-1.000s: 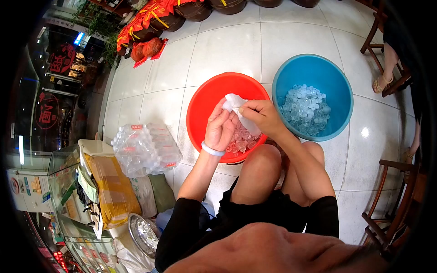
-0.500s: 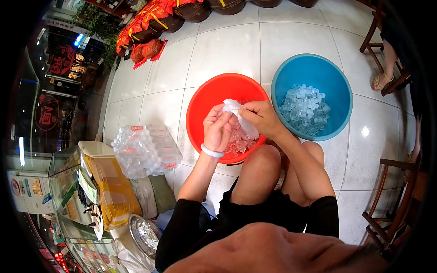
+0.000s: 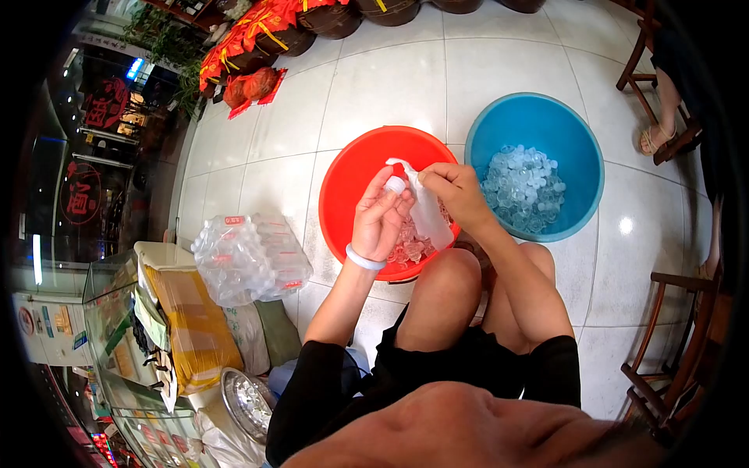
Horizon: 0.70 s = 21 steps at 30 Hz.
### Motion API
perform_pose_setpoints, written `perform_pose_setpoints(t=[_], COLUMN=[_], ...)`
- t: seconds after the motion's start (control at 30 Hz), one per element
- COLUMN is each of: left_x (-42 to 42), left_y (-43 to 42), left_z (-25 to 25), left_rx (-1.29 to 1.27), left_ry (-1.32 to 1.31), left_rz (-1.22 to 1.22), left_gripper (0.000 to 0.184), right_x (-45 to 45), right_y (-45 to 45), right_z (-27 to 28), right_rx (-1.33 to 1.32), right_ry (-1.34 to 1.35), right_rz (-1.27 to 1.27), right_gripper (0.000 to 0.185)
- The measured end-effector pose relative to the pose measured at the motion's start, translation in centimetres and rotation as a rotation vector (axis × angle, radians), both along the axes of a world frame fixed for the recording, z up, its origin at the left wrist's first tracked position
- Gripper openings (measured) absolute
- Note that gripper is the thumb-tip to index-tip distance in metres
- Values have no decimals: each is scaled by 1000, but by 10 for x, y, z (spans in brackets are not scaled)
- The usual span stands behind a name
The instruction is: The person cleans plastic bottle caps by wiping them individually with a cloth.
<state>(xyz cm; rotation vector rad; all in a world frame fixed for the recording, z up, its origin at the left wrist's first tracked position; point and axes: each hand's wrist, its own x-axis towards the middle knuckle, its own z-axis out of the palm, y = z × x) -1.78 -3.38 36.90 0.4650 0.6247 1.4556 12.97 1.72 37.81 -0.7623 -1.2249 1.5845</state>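
My left hand point(image 3: 380, 216), with a pale band at the wrist, pinches a small whitish cap point(image 3: 395, 185) between thumb and fingers. A thin white cloth point(image 3: 427, 214) hangs from the closed fingers of my right hand point(image 3: 452, 191), just to the right of the cap and apart from it. Both hands are above a red basin point(image 3: 347, 168), which holds many small clear pieces, partly hidden by the cloth and my hands. To its right stands a blue basin point(image 3: 538, 109) with a heap of similar clear and whitish caps point(image 3: 524, 183).
A plastic-wrapped pack of clear bottles point(image 3: 251, 259) lies left of the red basin. Nearer me are a taped carton point(image 3: 191, 327) and a metal bowl point(image 3: 248, 405). Dark jars point(image 3: 328, 19) line the back. Wooden chairs point(image 3: 663, 351) and another person's foot point(image 3: 658, 139) are at right.
My right hand has drawn the white cloth away from my left fingers, moving slightly right and up. The cap, covered before, now shows in my left hand.
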Motion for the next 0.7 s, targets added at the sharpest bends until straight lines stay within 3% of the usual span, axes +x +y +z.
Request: perform_pose_setpoints(t=[0.13, 0.3, 0.7], left_x=[-3, -8, -2], left_y=[0, 2, 3], left_z=[-2, -4, -4], left_rx=[-53, -141, -171], left_ry=[-73, -341, -335], left_rz=[11, -145, -100], left_gripper=[25, 24, 28], right_x=[1, 0, 0], right_y=[1, 2, 0], right_z=[-6, -10, -9], right_rx=[14, 51, 76], right_ry=[-35, -42, -69], right_rz=[24, 11, 34], right_gripper=[20, 20, 21])
